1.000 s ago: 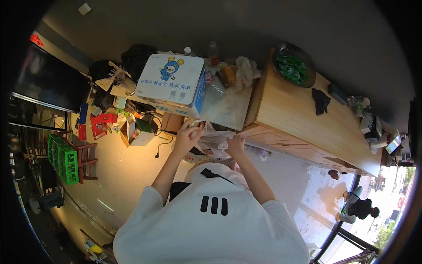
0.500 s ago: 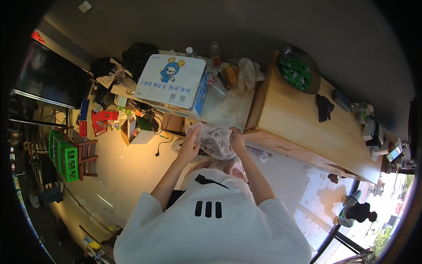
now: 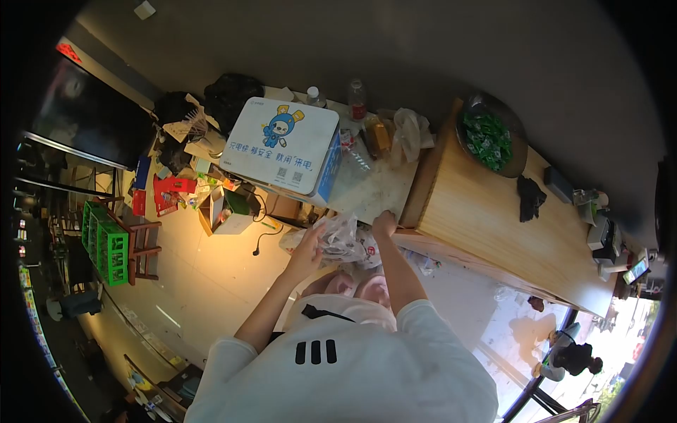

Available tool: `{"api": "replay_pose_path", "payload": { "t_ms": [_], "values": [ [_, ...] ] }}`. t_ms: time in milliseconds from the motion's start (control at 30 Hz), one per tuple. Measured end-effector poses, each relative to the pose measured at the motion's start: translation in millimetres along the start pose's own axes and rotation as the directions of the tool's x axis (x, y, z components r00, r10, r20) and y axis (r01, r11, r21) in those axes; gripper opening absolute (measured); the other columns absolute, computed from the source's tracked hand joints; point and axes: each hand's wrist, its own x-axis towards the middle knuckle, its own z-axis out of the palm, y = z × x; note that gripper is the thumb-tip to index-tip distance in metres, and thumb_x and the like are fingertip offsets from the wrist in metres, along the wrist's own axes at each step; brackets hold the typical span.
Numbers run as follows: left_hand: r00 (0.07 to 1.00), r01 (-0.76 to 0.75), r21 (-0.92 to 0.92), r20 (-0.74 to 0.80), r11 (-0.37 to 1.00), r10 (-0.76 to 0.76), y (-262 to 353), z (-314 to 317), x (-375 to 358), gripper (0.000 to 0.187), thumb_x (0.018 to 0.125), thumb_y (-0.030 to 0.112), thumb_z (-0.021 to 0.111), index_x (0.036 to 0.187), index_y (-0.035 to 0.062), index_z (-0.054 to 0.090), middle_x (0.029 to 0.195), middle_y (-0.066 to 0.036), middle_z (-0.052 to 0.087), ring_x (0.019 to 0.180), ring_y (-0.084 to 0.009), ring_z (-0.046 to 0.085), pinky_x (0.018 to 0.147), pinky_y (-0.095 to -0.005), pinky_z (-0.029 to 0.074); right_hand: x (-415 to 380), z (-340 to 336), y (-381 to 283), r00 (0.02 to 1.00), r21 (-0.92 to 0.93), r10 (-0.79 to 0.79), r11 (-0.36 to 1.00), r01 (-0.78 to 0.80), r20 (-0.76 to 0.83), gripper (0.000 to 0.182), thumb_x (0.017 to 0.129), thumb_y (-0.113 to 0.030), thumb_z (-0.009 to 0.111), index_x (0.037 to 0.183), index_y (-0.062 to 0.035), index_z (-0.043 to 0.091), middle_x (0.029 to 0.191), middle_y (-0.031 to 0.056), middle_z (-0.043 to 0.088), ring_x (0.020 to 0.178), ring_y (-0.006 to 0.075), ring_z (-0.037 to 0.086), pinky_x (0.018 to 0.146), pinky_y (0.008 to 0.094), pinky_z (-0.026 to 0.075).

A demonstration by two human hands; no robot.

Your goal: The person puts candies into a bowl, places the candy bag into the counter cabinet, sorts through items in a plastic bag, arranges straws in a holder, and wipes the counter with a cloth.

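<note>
A crumpled clear plastic bag [image 3: 340, 242] hangs in front of me, below the edge of the small table. My left hand [image 3: 308, 248] is at its left side, fingers closed on the plastic. On the other side, my right hand [image 3: 384, 224] is curled closed near the table's front corner. Whatever it may hold is too small or hidden to make out. Beneath and to the right of the clear plastic shows a white bag with red print [image 3: 370, 248], close to my right forearm.
A white-and-blue box with a cartoon figure [image 3: 282, 144] stands on the small table [image 3: 370, 194], near bottles and loose plastic. To the right, a wooden counter [image 3: 479, 204] carries a bowl of green packets [image 3: 488, 141] and a black glove-like item [image 3: 530, 197]. Outside is a person [image 3: 571, 356].
Before, both hands held the plastic bag spread between them. Now the bag is bunched towards my left hand, and my right hand is a little further right and apart from its main bulk.
</note>
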Motion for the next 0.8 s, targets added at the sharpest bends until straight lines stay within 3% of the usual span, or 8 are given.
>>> {"api": "replay_pose_path", "payload": {
  "t_ms": [167,233,267,367,433,567,667,800],
  "values": [
    [0.998,-0.04,0.028,-0.043,0.999,0.041,-16,-2,4,0.068,0.074,-0.013,0.046,0.137,0.0069,0.031,0.116,-0.014,0.045,0.094,-0.0219,0.051,0.083,-0.0304,0.043,-54,-48,0,0.992,0.183,-0.104,0.979,0.089,0.075,0.025,0.074,-0.018,0.06,0.083,0.0059,0.059,0.09,0.0225,0.062,0.084,0.0392,0.061,0.072,0.0468,0.05],
    [0.997,-0.057,0.06,-0.056,0.997,0.06,-24,-1,6,0.07,0.074,-0.012,0.047,0.139,0.0078,0.029,0.118,-0.013,0.044,0.095,-0.0204,0.049,0.082,-0.0304,0.044,-79,-87,3,0.941,0.229,-0.232,0.957,0.177,0.244,0.022,0.072,-0.016,0.059,0.084,0.0024,0.06,0.085,0.0209,0.063,0.082,0.0397,0.062,0.07,0.0479,0.05],
    [0.993,-0.073,0.053,-0.09,0.996,0.078,-28,0,8,0.069,0.073,-0.013,0.046,0.138,0.0064,0.03,0.119,-0.015,0.045,0.096,-0.0231,0.051,0.083,-0.0305,0.043,-91,-111,1,0.943,0.227,-0.23,0.958,0.176,0.241,0.022,0.072,-0.016,0.059,0.084,0.0024,0.06,0.085,0.0209,0.063,0.082,0.0397,0.062,0.07,0.0479,0.05],
    [0.989,-0.083,0.004,-0.125,0.997,0.083,-32,2,12,0.069,0.072,-0.015,0.043,0.137,0.005,0.031,0.122,-0.017,0.044,0.098,-0.0259,0.051,0.083,-0.0304,0.042,-112,-153,9,0.872,0.116,-0.339,0.941,0.319,0.353,0.019,0.071,-0.016,0.06,0.085,-0.0033,0.062,0.081,0.0201,0.063,0.08,0.0396,0.062,0.067,0.0471,0.051],
    [0.99,-0.076,-0.033,-0.124,0.997,0.071,-31,2,12,0.07,0.072,-0.015,0.043,0.137,0.0049,0.03,0.124,-0.017,0.043,0.1,-0.0261,0.051,0.083,-0.0303,0.043,-116,-158,22,0.78,-0.042,-0.505,0.83,0.557,0.368,0.016,0.071,-0.016,0.06,0.083,-0.0053,0.061,0.081,0.0206,0.063,0.079,0.0398,0.062,0.065,0.0464,0.05],
    [0.982,-0.116,0.031,-0.145,0.993,0.119,-26,2,14,0.071,0.072,-0.017,0.041,0.138,0.007,0.031,0.128,-0.016,0.04,0.106,-0.0251,0.05,0.079,-0.0286,0.044,-111,-182,22,0.727,0.066,-0.57,0.802,0.594,0.383,0.013,0.07,-0.014,0.061,0.08,-0.005,0.06,0.077,0.0176,0.062,0.075,0.0368,0.061,0.064,0.0462,0.048],
    [0.979,-0.081,0.018,-0.184,0.997,0.083,-23,-3,11,0.072,0.072,-0.018,0.041,0.138,0.0087,0.033,0.129,-0.016,0.04,0.109,-0.0247,0.05,0.078,-0.0272,0.045,-118,-207,25,0.766,-0.063,-0.545,0.8,0.597,0.341,0.013,0.068,-0.013,0.061,0.078,-0.005,0.058,0.075,0.0153,0.062,0.074,0.0342,0.06,0.063,0.0437,0.047],
    [0.983,-0.108,0.009,-0.146,0.994,0.108,-18,-4,9,0.072,0.072,-0.019,0.039,0.137,0.0098,0.036,0.128,-0.015,0.04,0.108,-0.0241,0.05,0.077,-0.0252,0.045,-122,-206,15,0.736,-0.02,-0.574,0.784,0.62,0.358,0.012,0.069,-0.013,0.06,0.077,-0.0045,0.057,0.073,0.0153,0.062,0.073,0.0344,0.06,0.063,0.0439,0.047]
  ]
}}
